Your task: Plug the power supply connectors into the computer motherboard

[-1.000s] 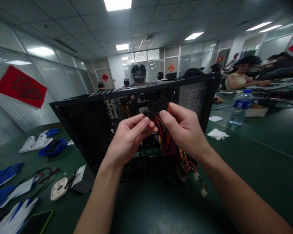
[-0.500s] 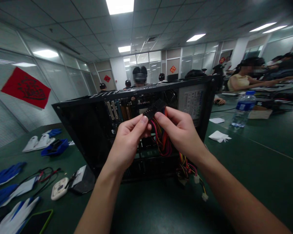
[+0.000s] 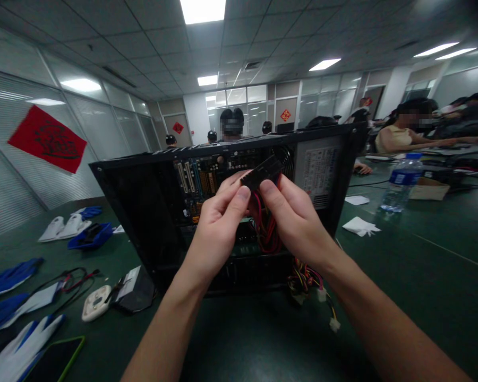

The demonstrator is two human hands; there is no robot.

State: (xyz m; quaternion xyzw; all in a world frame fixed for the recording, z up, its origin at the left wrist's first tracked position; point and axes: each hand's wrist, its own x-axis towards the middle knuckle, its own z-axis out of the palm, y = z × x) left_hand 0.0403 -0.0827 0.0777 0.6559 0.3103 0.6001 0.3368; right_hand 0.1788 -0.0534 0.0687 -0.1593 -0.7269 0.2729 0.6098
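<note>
Between both hands is a long black power connector [image 3: 263,171], tilted up to the right, with a bundle of red, orange and yellow wires [image 3: 267,228] hanging below it. My left hand [image 3: 223,212] pinches its left end between thumb and fingers. My right hand [image 3: 298,212] grips it near the right end, at the wires. Behind the hands stands an open black computer case [image 3: 131,212]. Inside it I see the motherboard [image 3: 199,178] and, at upper right, the power supply [image 3: 317,167]. More cables with white plugs [image 3: 308,278] spill from the case's lower right.
At left lie blue-and-white gloves [image 3: 27,350], a green-edged phone [image 3: 56,361], a cream round-cornered object [image 3: 96,303], a black block [image 3: 133,292] and a blue tray [image 3: 90,237]. To the right are a water bottle [image 3: 401,183] and crumpled tissue [image 3: 360,226]. Other people sit beyond.
The connector has turned in my fingers and now shows a flatter, longer side. Both hands stay close together on it, and the whole view has shifted slightly.
</note>
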